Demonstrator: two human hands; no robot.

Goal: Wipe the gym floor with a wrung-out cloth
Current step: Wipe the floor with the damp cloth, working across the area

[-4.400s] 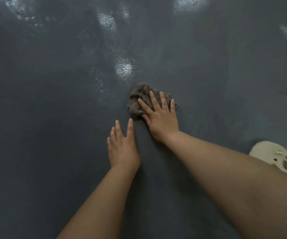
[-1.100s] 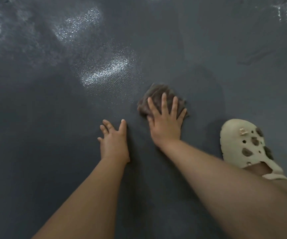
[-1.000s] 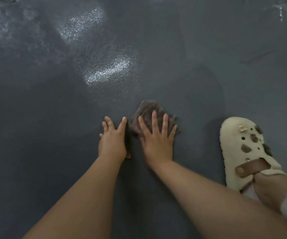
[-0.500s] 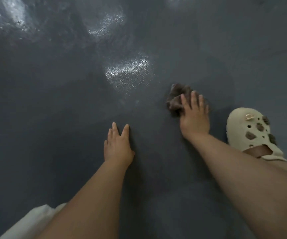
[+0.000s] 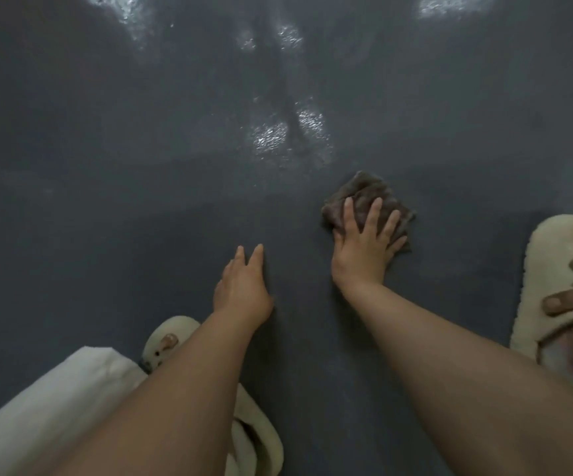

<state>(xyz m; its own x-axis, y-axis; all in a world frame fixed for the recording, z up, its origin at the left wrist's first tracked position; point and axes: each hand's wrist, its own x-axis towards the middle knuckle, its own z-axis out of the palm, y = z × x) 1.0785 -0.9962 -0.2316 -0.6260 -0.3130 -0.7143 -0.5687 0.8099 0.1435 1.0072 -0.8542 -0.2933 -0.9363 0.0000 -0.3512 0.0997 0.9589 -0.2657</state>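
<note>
Right hand [image 5: 364, 250] is down flat on the cloth [image 5: 367, 201], fingers [image 5: 373, 211] spread and straight, pressing it to the floor [image 5: 106, 201] rather than gripping it. The cloth is a crumpled brown-grey wad, sitting right of centre on the dark floor, its far edge and right corner poking out past the fingertips. Just beyond it, wet patches [image 5: 288, 132] glint under the light, with more shine further off at the top.

Left hand [image 5: 242, 286] is planted on the bare floor, near the cloth but apart from it, fingers straight and close together, holding nothing.

Off to the right, a cream clog [image 5: 560, 269] with holes, little charms and a brown strap stands near the cloth, not touching it. Down low on the left, a second cream clog [image 5: 164, 341] peeks out from behind the left forearm, with a pale trouser leg [image 5: 55, 400] beside it at the bottom corner.
</note>
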